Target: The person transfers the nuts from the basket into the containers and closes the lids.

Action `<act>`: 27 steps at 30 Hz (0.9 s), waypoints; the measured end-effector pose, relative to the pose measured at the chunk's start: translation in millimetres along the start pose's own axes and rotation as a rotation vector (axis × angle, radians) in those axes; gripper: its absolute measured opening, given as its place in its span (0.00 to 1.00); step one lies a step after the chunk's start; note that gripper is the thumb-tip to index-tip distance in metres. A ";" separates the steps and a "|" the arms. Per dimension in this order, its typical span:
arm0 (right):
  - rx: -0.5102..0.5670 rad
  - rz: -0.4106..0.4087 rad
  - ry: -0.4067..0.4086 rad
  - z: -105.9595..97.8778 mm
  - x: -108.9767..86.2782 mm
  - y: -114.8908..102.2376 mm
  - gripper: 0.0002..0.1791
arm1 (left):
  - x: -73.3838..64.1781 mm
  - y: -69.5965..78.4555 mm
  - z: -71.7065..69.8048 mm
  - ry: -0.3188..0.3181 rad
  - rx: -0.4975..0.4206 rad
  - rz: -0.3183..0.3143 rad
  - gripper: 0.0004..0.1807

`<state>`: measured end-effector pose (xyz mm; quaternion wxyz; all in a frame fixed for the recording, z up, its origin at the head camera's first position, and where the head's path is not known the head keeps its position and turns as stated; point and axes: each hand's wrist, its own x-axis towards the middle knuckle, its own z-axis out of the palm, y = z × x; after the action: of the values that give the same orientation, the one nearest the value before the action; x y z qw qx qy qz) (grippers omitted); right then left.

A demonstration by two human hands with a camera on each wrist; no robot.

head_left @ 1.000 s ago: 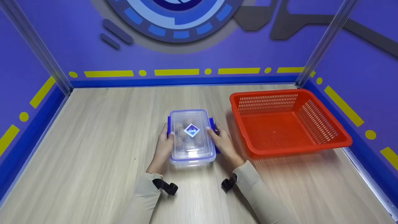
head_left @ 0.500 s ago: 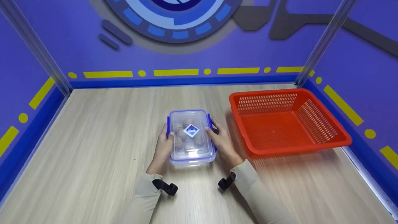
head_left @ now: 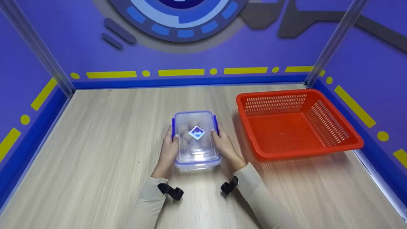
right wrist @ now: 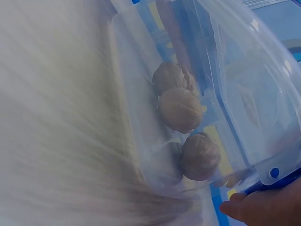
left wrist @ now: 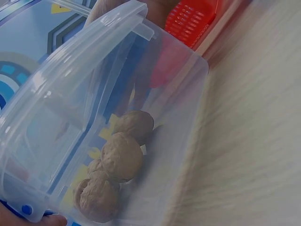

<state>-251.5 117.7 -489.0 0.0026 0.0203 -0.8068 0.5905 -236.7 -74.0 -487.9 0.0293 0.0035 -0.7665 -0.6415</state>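
A clear plastic food container [head_left: 190,160] with a blue-edged lid and a diamond-shaped label [head_left: 197,133] sits mid-table. Several walnuts [left wrist: 122,156] lie inside, seen through its wall in both wrist views. My left hand [head_left: 167,152] grips its left side, thumb at the lid's edge and fingers along the blue side latch [head_left: 173,127]. On the opposite side my right hand [head_left: 226,147] holds it the same way, thumb on the lid's rim. The right-side latch [head_left: 216,123] lies close against the container, partly covered by that hand.
A red perforated plastic basket [head_left: 254,149] stands right of the container, close to my right hand. Blue panel walls [head_left: 105,60] border the wooden table [head_left: 95,143] at the back and both sides. Each wrist carries a black strap camera [head_left: 171,191].
The right-side latch, which stuck outward a second ago, now lies against the container. My right hand has moved inward with it; my left hand keeps its hold.
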 end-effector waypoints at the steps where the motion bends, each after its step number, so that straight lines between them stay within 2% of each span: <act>1: -0.019 -0.006 0.001 -0.3 -0.2 -0.8 0.33 | 0.3 -0.5 0.2 -0.003 0.000 -0.001 0.32; 7: -0.065 -0.014 0.016 1.5 -0.9 -5.3 0.33 | 1.1 -0.5 0.2 -0.016 0.034 -0.021 0.33; 14: -0.085 -0.062 0.038 5.7 -0.3 -6.4 0.32 | 1.4 -0.3 0.7 -0.031 0.052 -0.015 0.33; 21: -0.034 -0.004 0.037 4.2 -0.5 -1.9 0.32 | 2.9 -4.4 0.6 -0.034 0.060 -0.005 0.32; 27: 0.005 0.006 0.001 0.1 -0.4 0.0 0.33 | -0.9 -3.1 -0.7 -0.035 0.044 0.023 0.33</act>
<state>-251.1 117.6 -489.0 0.0012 0.0176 -0.8054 0.5925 -235.9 -75.3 -490.9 0.0232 -0.0159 -0.7809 -0.6240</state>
